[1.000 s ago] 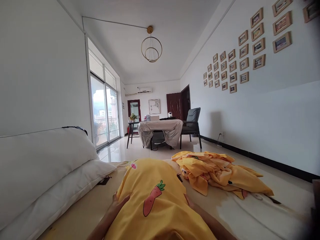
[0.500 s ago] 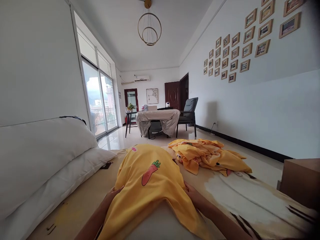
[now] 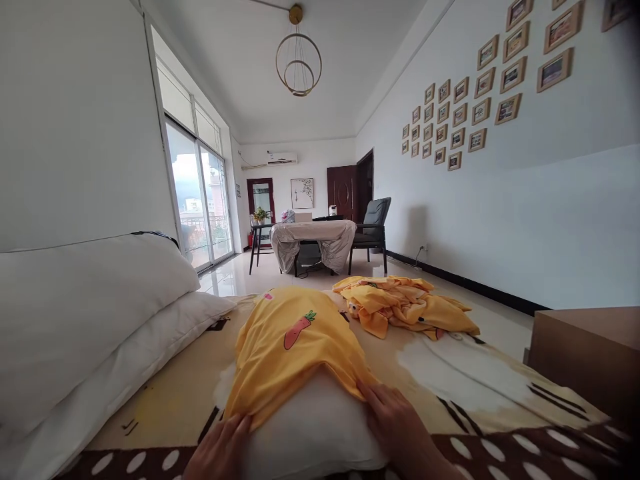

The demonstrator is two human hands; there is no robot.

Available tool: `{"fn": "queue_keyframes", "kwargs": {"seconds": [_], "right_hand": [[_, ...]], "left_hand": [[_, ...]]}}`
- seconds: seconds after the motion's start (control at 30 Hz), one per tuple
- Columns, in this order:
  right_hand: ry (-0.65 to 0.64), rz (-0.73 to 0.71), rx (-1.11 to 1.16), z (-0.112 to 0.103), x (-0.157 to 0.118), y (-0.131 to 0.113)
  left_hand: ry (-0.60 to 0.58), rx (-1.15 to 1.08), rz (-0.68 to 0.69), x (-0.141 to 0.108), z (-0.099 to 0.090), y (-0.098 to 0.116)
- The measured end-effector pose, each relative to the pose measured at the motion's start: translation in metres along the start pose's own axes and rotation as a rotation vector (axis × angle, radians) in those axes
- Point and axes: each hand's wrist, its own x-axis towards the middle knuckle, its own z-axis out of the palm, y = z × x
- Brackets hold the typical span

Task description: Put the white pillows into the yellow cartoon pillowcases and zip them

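Observation:
A yellow pillowcase [image 3: 273,357] with a carrot print covers the far part of a white pillow [image 3: 310,427] lying in front of me. The pillow's near end sticks out bare from the case's opening. My left hand [image 3: 223,445] grips the left edge of the opening, fingers bent over the cloth. On the other side, my right hand [image 3: 393,417] pinches the right edge of the opening, its palm against the pillow's side. The thumbs are mostly hidden.
Two white pillows [image 3: 95,293] are stacked at the left. A crumpled heap of yellow printed bedding [image 3: 400,303] lies at the bed's far side. At the right stands a brown box [image 3: 590,360]. Beyond the bed are a covered table [image 3: 313,232] and a black chair [image 3: 375,223].
Both hands have come nearer to me along the pillowcase's sides to its opening. The loose near cloth has been gathered back, and more of the white pillow shows.

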Motion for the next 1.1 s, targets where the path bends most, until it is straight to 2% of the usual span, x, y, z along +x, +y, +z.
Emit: {"fn": "queue_keyframes", "kwargs": {"seconds": [0.07,0.13,0.2,0.33,0.43,0.53,0.67,0.8,0.9,1.0,1.1], "right_hand": [[-0.038,0.029,-0.066,0.002,0.007,0.005],[-0.033,0.053,-0.141,-0.008,0.014,0.016],[0.016,0.064,-0.203,-0.03,0.024,0.029],[0.083,0.017,-0.296,-0.084,0.055,0.05],[0.063,0.015,-0.339,-0.116,0.081,0.058],[0.046,0.021,-0.329,-0.134,0.095,0.064],[0.024,0.073,-0.332,-0.133,0.1,0.074],[-0.056,0.341,-0.293,-0.12,0.116,0.086],[-0.104,0.47,-0.262,-0.114,0.142,0.096],[-0.187,0.547,-0.198,-0.105,0.175,0.109],[-0.234,0.605,-0.111,-0.081,0.205,0.127]], "left_hand": [[-0.027,0.056,-0.068,0.004,0.0,-0.002],[-0.046,0.089,-0.091,0.011,-0.014,-0.01],[0.019,0.137,-0.041,0.022,-0.042,-0.019],[0.283,0.31,0.137,0.061,-0.113,-0.031],[0.332,0.471,0.225,0.095,-0.157,-0.034],[0.347,0.55,0.254,0.117,-0.181,-0.039],[0.385,0.517,0.165,0.132,-0.187,-0.051],[0.346,0.446,-0.026,0.152,-0.176,-0.067],[0.283,0.466,-0.177,0.178,-0.167,-0.076],[0.217,0.442,-0.398,0.21,-0.155,-0.081],[0.172,0.327,-0.627,0.245,-0.14,-0.088]]}}
